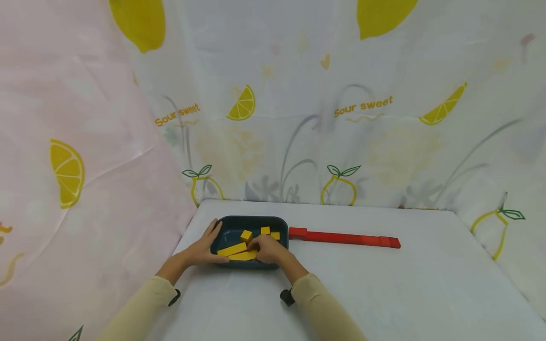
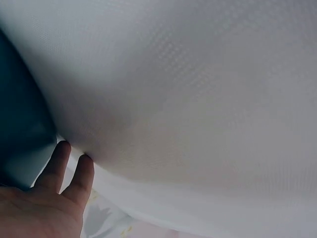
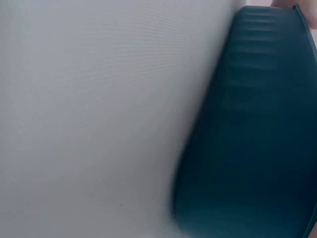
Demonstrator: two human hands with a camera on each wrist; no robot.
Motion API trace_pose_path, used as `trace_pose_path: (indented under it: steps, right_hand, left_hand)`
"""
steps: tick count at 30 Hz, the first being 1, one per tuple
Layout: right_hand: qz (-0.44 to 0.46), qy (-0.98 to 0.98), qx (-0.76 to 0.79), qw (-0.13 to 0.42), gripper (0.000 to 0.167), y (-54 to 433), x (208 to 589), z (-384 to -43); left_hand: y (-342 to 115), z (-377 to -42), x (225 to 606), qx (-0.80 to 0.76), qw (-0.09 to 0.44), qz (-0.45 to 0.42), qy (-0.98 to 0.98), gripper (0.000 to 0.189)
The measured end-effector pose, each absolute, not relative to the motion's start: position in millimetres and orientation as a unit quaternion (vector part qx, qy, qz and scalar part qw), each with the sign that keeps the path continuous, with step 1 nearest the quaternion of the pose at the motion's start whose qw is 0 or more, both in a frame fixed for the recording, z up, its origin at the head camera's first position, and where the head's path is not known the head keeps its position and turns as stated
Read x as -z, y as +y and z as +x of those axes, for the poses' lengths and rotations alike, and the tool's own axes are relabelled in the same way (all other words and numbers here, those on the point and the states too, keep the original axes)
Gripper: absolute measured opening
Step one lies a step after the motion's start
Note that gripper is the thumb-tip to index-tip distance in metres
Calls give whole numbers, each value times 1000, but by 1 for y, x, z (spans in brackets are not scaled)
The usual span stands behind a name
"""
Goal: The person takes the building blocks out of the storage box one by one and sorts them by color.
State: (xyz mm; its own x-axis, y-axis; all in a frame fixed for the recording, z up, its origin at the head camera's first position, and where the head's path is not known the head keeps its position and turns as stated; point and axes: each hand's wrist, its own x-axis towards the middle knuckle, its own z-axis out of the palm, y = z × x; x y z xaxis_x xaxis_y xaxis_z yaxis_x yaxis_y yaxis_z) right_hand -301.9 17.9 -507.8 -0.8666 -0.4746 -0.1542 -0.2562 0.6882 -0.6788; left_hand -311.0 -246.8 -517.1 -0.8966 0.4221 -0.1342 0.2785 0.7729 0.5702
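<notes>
My left hand (image 1: 202,249) spreads around the left end of a dark teal plastic tub (image 1: 251,219). Its thumb lies along the front rim; the fingers reach up the left side. In the left wrist view, two straight fingers (image 2: 79,181) extend beside the tub's wall (image 2: 22,94). My right hand (image 1: 269,249) reaches into the tub with bent fingers, over the right ends of two long yellow blocks (image 1: 232,249). Its fingertips are partly hidden, and I cannot tell whether they grip a block. Small yellow cubes (image 1: 246,236) lie behind the hand.
A row of red blocks (image 1: 345,238) runs rightward from the tub's right side across the white table (image 1: 384,284). Behind the table hangs a lemon-print cloth (image 1: 273,142), and a pinkish cloth (image 1: 98,189) hangs at left.
</notes>
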Motion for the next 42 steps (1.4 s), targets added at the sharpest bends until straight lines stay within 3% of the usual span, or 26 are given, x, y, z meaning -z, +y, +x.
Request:
trace_pose_path:
  steps: [20,29,35,42]
  right_hand:
    - [-222,907,304,191,26,13,503,-307]
    - [-252,911,279,168,22,10,516,-311]
    - [-271,908,278,154,21,11,529,-312]
    - [-277,907,285,140,19,7,520,-317]
  left_hand:
    - [-247,-312,518,-281,117,186,934,126]
    - [-245,-309,525,-287,89,202,932,127]
    - [-242,-307,530,-295,106,203,928,127]
    - [-245,-311,521,-309,101,202,924,123]
